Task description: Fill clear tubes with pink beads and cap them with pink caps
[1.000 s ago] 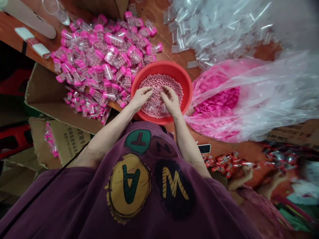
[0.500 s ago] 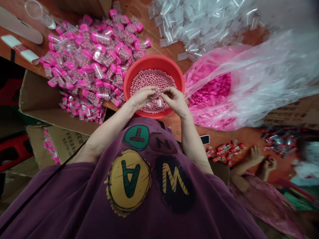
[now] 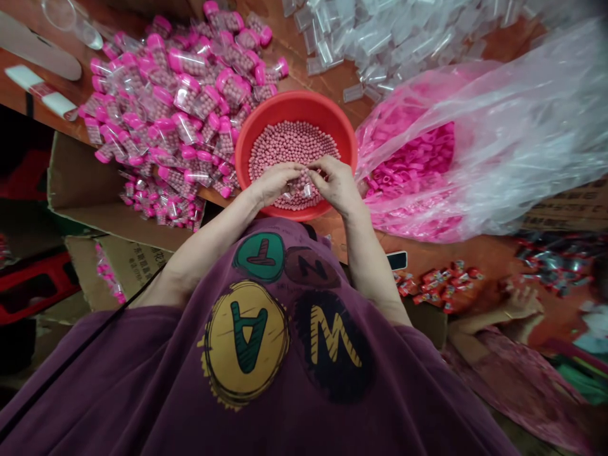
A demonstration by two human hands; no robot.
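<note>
My left hand (image 3: 276, 182) and my right hand (image 3: 335, 185) meet over a red basin (image 3: 350, 139) of small pink balls (image 3: 292, 139). The fingers of both are closed, with the tips close together. A small clear plastic bottle (image 3: 307, 190) shows between the hands, with pink balls at its top. Fingers partly cover it, and I cannot tell whether there is a second bottle. To the left of the basin spreads a heap of filled bottles with pink caps (image 3: 185, 95). A clear bag (image 3: 498, 164) of loose pink caps (image 3: 418, 161) lies right of the basin.
Many empty clear bottles (image 3: 380, 38) are piled at the back right. A cardboard box (image 3: 90, 190) stands below the table's left edge. A phone (image 3: 397, 260) and small red packets (image 3: 449, 284) lie at right, near another person's hand (image 3: 522, 303).
The view has shifted slightly, so the basin and piles sit a little higher. My hands stay together over the basin. At right, the other person's hand has opened its fingers.
</note>
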